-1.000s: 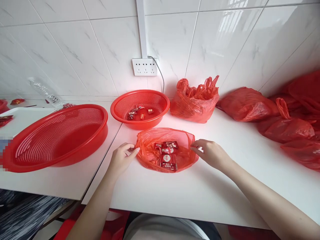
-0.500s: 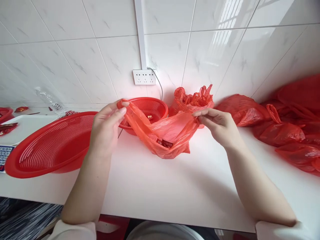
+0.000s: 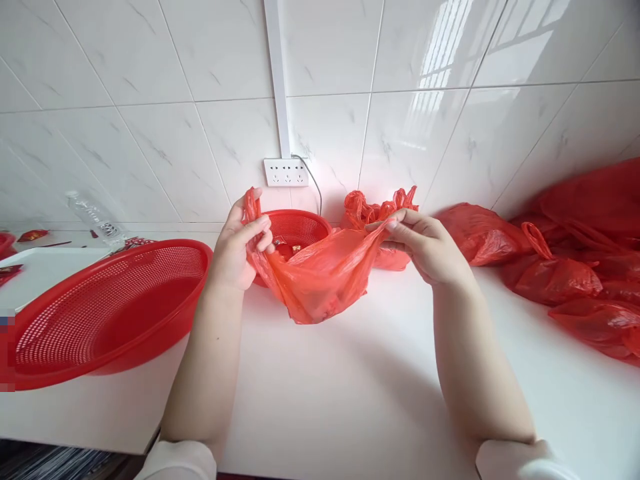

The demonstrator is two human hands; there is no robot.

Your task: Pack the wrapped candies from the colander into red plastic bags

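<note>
A thin red plastic bag point(image 3: 325, 283) hangs between my two hands over the white table point(image 3: 320, 393). My left hand point(image 3: 240, 247) grips its left handle, with the plastic passing between the fingers. The upper right edge of the bag is pinched in my right hand point(image 3: 417, 243). Something dark shows faintly through the bag's bottom; I cannot make out what it is. Behind the bag stands a small red basket point(image 3: 303, 223) with a few wrapped items inside, partly hidden by my left hand and the bag.
A large red perforated basket point(image 3: 135, 313) fills the left side. Beyond it are a white tray point(image 3: 60, 263) and a clear bottle point(image 3: 97, 217). Red bags point(image 3: 555, 273) are heaped at the right, another bunch point(image 3: 400, 257) stands behind my right hand, and a socket strip point(image 3: 286, 173) is on the wall.
My hands have come closer together and the bag's mouth has narrowed, so its contents no longer show from above. My left hand's fingers have wrapped further round the handle. The view has shifted slightly.
</note>
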